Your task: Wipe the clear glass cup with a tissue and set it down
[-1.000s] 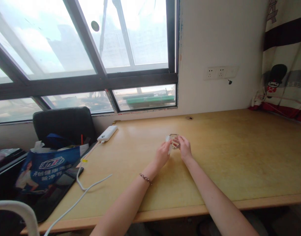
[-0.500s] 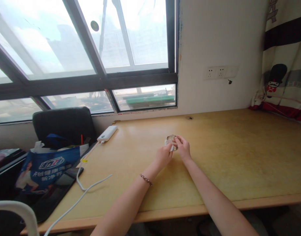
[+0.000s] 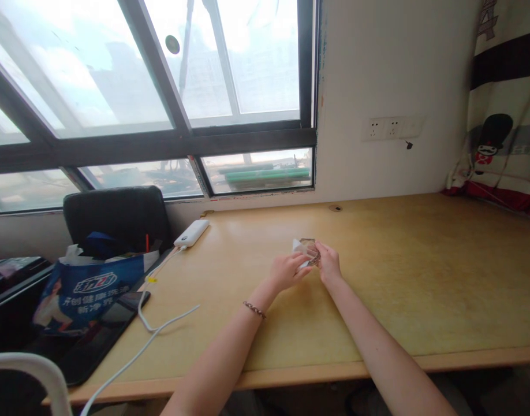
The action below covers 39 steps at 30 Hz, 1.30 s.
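Note:
Above the middle of the desk, my right hand (image 3: 329,263) grips the right side of a small see-through, dark-edged glass dish (image 3: 308,241). The exact kind of vessel is hard to make out at this size. My left hand (image 3: 287,270), with a braided bracelet on its wrist, presses a thin white tissue (image 3: 297,245) against the near left side of the dish. The left fingers reach across it, and part of the tissue is covered by them. Both hands are close together, nearly touching.
A white power bank (image 3: 192,232) with a white cable (image 3: 161,328) lies along the desk's left edge. Left of the wooden desk (image 3: 421,277) are a blue bag (image 3: 92,289), a black chair (image 3: 115,216) and a dark flat panel (image 3: 109,329). A window and wall sockets (image 3: 392,128) face me.
My left fingers have stretched out and shifted over the dish, and more white tissue shows at its left. The dish has turned slightly in my right hand. The view has shifted a little.

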Tool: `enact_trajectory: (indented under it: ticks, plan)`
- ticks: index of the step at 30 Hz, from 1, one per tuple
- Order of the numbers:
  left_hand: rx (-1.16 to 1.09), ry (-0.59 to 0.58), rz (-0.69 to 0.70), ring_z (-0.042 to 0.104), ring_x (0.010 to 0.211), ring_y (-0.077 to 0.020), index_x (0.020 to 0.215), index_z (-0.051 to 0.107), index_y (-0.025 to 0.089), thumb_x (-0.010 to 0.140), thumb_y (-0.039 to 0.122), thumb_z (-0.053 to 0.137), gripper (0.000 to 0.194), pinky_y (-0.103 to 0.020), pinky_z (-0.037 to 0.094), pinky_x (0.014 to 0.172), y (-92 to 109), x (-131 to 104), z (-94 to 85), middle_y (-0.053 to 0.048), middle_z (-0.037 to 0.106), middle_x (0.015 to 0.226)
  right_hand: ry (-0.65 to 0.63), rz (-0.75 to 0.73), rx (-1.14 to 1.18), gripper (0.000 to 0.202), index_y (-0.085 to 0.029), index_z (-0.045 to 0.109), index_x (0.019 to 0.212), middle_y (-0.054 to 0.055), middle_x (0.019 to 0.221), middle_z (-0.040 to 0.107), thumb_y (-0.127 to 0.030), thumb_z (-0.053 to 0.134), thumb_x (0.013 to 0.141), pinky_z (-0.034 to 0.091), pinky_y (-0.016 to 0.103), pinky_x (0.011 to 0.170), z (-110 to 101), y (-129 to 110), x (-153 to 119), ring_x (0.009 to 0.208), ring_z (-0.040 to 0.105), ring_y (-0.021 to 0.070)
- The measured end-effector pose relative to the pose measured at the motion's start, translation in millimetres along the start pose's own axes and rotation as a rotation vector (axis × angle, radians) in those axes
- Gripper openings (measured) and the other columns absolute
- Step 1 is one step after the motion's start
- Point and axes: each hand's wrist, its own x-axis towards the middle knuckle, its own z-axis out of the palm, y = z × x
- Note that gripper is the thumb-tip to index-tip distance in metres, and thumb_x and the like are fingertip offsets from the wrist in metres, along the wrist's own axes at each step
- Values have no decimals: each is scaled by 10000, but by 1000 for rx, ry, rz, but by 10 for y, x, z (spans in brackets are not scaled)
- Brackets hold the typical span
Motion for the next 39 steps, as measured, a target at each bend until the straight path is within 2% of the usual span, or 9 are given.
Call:
enact_trajectory:
  ticks: [4, 9, 13, 17, 23, 26, 33, 36, 39]
  plan:
    - [217, 6, 38, 548, 752, -173, 805, 601, 210, 778, 433, 435, 280, -239, 362, 680, -72, -9, -27, -78, 596, 879, 49, 82, 9, 213, -138, 605, 700, 40, 617, 652, -311, 647, 582, 477, 263, 451, -10, 21, 19, 557, 618, 184]
    - [197, 71, 140, 505, 949, -203, 927, 578, 214, 800, 385, 425, 262, -299, 342, 817, -83, 10, -67, -84, 546, 1102, 172, 176, -33, 209, -146, 577, 618, 24, 545, 630, -324, 667, 556, 466, 265, 418, -42, 53, 90, 474, 597, 174]
    - [210, 70, 216, 457, 1051, -211, 1033, 549, 219, 823, 330, 396, 282, -363, 291, 917, -71, 24, -105, -73, 504, 1179, 166, 207, -61, 224, -142, 583, 617, 22, 530, 623, -330, 680, 543, 459, 260, 399, -48, 34, 85, 454, 590, 174]
    - [232, 103, 216, 435, 1097, -205, 1039, 548, 210, 829, 306, 393, 278, -380, 261, 969, -77, 41, -79, -79, 505, 1176, 127, 155, -34, 226, -133, 595, 647, 32, 562, 634, -316, 684, 550, 468, 251, 410, -29, -7, 30, 489, 598, 170]
    - [311, 125, 96, 537, 945, -166, 970, 531, 169, 861, 290, 323, 265, -301, 441, 792, -93, 41, 93, -99, 533, 1090, 15, 9, 136, 272, -130, 612, 758, 35, 725, 662, -211, 713, 520, 509, 238, 560, 8, 7, 18, 658, 624, 163]
    - [281, 99, 92, 559, 826, -138, 915, 522, 156, 852, 325, 353, 248, -250, 465, 705, -100, 45, 178, -80, 558, 956, -15, -23, 225, 255, -132, 611, 759, 31, 755, 660, -172, 705, 525, 505, 232, 628, 22, 16, 23, 693, 618, 150]
    - [245, 81, 178, 515, 786, -130, 894, 540, 143, 856, 216, 339, 217, -250, 437, 723, -171, 57, 176, -47, 528, 856, -243, 161, 311, 148, -166, 603, 774, 24, 748, 654, -248, 578, 654, 489, 260, 592, 6, -173, -15, 685, 602, 150]
    - [280, 5, 268, 488, 874, -155, 911, 546, 144, 855, 174, 317, 238, -279, 410, 789, -165, 39, 113, -50, 531, 895, -188, 286, 263, 202, -180, 597, 759, 17, 675, 643, -365, 533, 708, 486, 284, 583, -35, -249, 26, 651, 593, 151]
    - [336, -82, 335, 475, 924, -168, 910, 550, 132, 853, 140, 288, 269, -299, 380, 851, -164, 31, 33, -59, 540, 892, -140, 380, 125, 269, -179, 596, 735, 17, 638, 631, -442, 559, 689, 474, 266, 539, -71, -255, 74, 583, 576, 135]
